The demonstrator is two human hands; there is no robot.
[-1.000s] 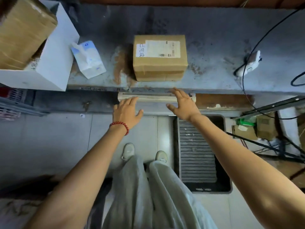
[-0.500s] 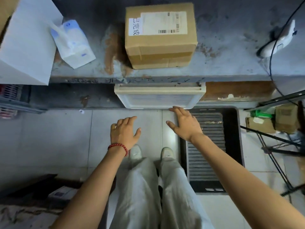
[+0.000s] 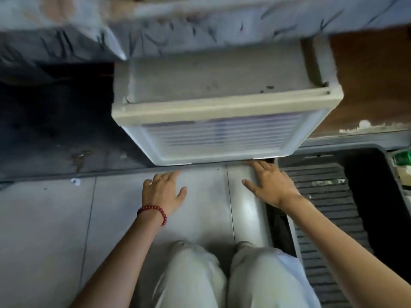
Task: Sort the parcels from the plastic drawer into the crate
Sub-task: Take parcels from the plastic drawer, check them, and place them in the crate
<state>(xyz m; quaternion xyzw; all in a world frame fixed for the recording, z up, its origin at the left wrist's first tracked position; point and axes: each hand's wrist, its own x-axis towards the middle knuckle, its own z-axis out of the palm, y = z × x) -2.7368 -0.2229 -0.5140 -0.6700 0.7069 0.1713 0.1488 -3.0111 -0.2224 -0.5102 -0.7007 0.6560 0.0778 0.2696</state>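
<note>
Plastic drawer (image 3: 222, 138): white, with a translucent ribbed front, sitting in its cabinet (image 3: 218, 81) tucked under the grey bench edge (image 3: 222, 25), centre frame, straight ahead of the person. Front face looks flush with the frame. Contents can't be read through the ribbing, and the frame has motion blur.

Left hand (image 3: 162, 192): open, fingers straight and together, thumb out, palm down. It holds nothing and hangs just below the drawer's bottom edge, not touching it. Red bead bracelet (image 3: 153, 211) on the wrist.

Right hand (image 3: 269, 185): also open and holding nothing, fingers extended. The fingertips (image 3: 253, 162) reach the drawer's lower right edge, but contact can't be confirmed.

Crate (image 3: 378, 196): dark tub on the floor just right of the drawer, below the right forearm, with a ribbed grey panel (image 3: 322, 207) lying inside.

Grey tiled floor (image 3: 55, 218) under both hands. Light grey trousers (image 3: 193, 274) at bottom centre. Brown panel (image 3: 373, 85) is right of the cabinet, and something green (image 3: 402, 156) sits at the right frame edge beyond the crate.
</note>
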